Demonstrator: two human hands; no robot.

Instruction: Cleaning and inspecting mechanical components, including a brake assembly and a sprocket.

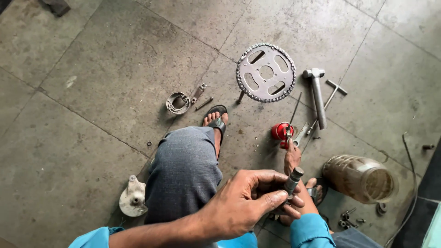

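Sprocket with chain lies flat on the floor beyond the hammer, left hand grip clamped on a small metal cylinder held upright over the knee, right hand pinching the red can, steadying it

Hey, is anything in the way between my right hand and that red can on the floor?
Nothing visible. The right hand is right at the red can, fingertips at its near side. The left hand, closed on a metal cylinder, sits nearer the camera and only covers the right forearm.
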